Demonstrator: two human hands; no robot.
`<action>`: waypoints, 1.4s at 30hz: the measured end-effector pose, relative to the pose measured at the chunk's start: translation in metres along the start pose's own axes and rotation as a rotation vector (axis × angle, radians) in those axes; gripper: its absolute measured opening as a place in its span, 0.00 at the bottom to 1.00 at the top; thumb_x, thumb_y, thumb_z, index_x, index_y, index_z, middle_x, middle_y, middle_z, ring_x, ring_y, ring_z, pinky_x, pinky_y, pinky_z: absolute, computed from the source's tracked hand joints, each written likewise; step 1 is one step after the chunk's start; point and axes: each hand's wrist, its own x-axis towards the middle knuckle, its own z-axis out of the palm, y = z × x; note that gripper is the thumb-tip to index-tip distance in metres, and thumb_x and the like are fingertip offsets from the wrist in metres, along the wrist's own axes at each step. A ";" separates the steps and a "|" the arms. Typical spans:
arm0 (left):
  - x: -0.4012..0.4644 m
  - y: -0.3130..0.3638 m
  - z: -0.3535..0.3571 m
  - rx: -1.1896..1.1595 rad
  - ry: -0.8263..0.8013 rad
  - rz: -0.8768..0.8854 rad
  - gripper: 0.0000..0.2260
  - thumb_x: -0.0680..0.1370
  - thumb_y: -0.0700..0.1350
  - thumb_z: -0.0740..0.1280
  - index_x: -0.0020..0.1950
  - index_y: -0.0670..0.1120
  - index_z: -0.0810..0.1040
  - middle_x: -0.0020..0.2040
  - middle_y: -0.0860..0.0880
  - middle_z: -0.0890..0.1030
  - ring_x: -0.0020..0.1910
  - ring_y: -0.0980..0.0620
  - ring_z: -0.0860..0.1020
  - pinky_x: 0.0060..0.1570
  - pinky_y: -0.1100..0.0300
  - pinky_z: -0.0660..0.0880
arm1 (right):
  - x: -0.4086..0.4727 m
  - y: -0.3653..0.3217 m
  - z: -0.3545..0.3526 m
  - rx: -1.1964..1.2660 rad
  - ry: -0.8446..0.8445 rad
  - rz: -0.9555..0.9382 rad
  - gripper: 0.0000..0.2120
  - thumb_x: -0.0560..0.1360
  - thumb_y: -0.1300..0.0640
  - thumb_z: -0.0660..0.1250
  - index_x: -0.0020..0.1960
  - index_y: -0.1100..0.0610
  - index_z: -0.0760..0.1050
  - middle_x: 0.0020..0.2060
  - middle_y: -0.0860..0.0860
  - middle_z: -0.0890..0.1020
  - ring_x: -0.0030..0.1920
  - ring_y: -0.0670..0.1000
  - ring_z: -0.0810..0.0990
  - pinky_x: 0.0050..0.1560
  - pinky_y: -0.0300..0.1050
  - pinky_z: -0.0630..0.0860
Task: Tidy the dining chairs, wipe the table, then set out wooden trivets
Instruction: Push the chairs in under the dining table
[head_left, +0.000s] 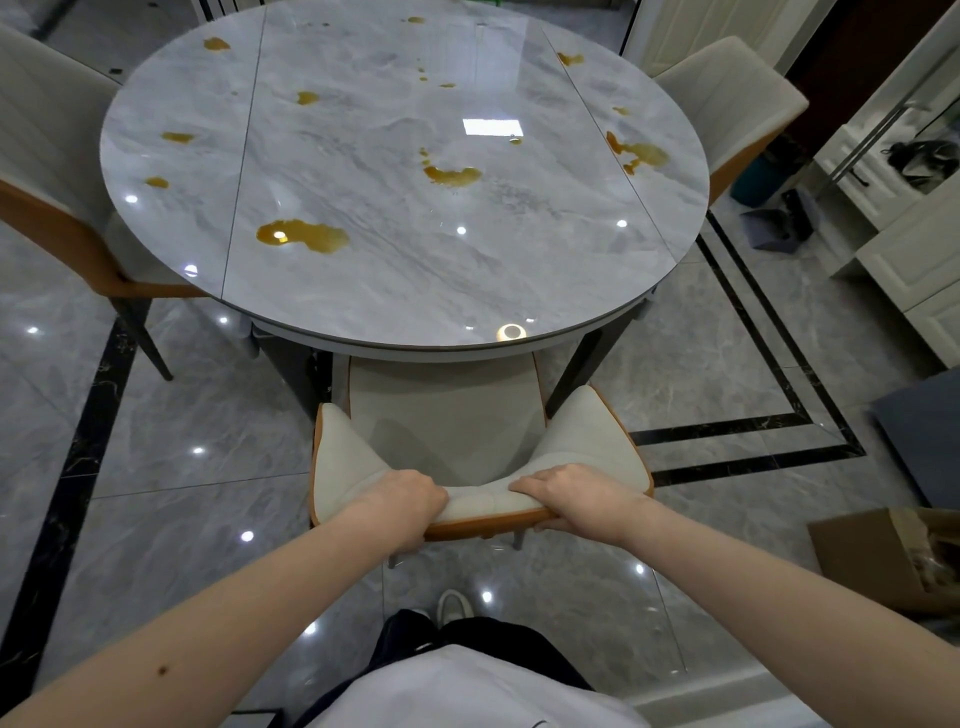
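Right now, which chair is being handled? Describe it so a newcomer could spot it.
Start at the round grey marble table. The near chair is tucked partway under its closest edge. Unlike the chairs at the table's left and right, both hands grip its backrest: left hand, right hand.

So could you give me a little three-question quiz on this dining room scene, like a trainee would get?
1. What do both hands grip?
2. True or false: the table is already wiped clean.
3. How many chairs are in view: A two, B three, C five?

Key:
1. The backrest of the near chair, left hand and right hand.
2. False: yellow spills remain.
3. B.
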 end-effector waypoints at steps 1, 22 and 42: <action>-0.001 0.000 -0.001 0.000 0.003 0.003 0.17 0.76 0.44 0.66 0.65 0.45 0.71 0.59 0.45 0.77 0.57 0.46 0.76 0.54 0.55 0.73 | 0.000 0.000 0.000 0.003 0.003 0.001 0.25 0.76 0.51 0.67 0.71 0.51 0.65 0.64 0.51 0.76 0.63 0.52 0.75 0.64 0.47 0.71; 0.001 0.006 -0.001 -0.012 -0.013 -0.012 0.20 0.75 0.45 0.69 0.66 0.46 0.71 0.60 0.46 0.77 0.59 0.47 0.76 0.56 0.55 0.73 | -0.004 0.002 0.001 0.004 0.005 -0.009 0.24 0.77 0.53 0.66 0.71 0.51 0.66 0.63 0.51 0.77 0.62 0.52 0.75 0.63 0.48 0.72; 0.000 0.005 -0.008 -0.006 -0.016 0.011 0.18 0.76 0.47 0.67 0.65 0.45 0.71 0.60 0.45 0.77 0.58 0.46 0.76 0.56 0.56 0.72 | -0.003 0.001 -0.006 -0.001 -0.014 0.002 0.24 0.75 0.49 0.68 0.69 0.50 0.67 0.62 0.49 0.78 0.61 0.51 0.76 0.62 0.48 0.73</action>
